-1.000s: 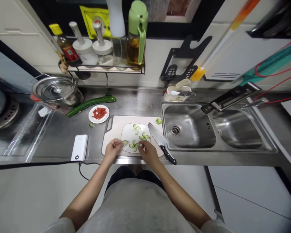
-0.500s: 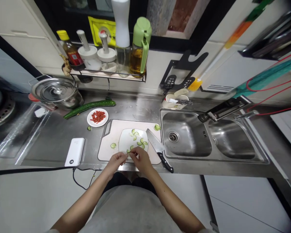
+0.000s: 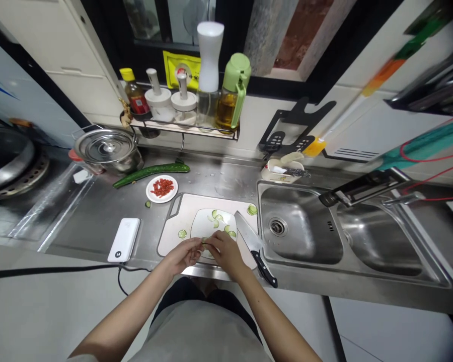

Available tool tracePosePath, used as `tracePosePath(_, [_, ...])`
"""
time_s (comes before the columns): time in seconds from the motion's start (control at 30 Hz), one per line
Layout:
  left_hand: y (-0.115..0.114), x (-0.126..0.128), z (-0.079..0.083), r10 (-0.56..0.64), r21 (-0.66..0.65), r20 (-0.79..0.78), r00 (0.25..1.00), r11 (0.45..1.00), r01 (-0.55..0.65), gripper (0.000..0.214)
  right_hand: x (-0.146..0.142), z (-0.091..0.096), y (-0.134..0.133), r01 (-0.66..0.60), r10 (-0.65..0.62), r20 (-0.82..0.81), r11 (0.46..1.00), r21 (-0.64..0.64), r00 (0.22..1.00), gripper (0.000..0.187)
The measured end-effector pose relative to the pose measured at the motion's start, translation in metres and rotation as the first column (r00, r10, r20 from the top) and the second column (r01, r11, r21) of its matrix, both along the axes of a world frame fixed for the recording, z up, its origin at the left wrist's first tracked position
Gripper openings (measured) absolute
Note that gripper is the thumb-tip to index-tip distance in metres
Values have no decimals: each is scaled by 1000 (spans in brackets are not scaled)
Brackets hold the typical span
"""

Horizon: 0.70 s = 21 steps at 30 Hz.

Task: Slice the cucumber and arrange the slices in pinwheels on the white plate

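A white square plate point(image 3: 204, 224) with several cucumber slices point(image 3: 216, 216) lies on a pale cutting board point(image 3: 173, 239). My left hand point(image 3: 184, 254) and my right hand point(image 3: 223, 251) meet over the plate's near edge, fingers pinched together on a cucumber slice between them. One loose slice point(image 3: 181, 234) lies on the board left of the plate. A black-handled knife point(image 3: 253, 245) rests on the board's right side, beside my right hand.
A whole cucumber point(image 3: 151, 172), a small dish of red bits point(image 3: 162, 188) and a lidded steel pot point(image 3: 107, 149) stand behind the board. A white power bank point(image 3: 124, 239) lies to the left. A double sink point(image 3: 302, 229) is on the right; a condiment rack point(image 3: 184, 125) hangs on the wall.
My hands have come together over the near edge of the plate, from apart at its two sides. A slice now lies on the board left of the plate. The view has tilted upward.
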<state>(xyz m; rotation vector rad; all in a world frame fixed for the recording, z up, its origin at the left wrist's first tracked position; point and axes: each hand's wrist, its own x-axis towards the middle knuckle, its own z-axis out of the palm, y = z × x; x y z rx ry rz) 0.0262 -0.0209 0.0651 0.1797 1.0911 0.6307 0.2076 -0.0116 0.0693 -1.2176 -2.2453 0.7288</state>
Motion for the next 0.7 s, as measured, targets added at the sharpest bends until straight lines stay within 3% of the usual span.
tracePosePath(0.27, [12, -5, -8, 38, 95, -83, 996, 995, -30, 40, -5, -11, 13, 20, -15, 73, 997, -68, 997, 19])
tracePosePath(0.5, [36, -16, -24, -32, 306, -370, 929, 939, 154, 39, -22, -18, 28, 91, -52, 167, 967, -236, 985, 16])
tracePosePath(0.7, [55, -23, -42, -16, 400, -496, 868, 883, 245, 41, -36, -32, 41, 146, -64, 247, 933, -330, 967, 16])
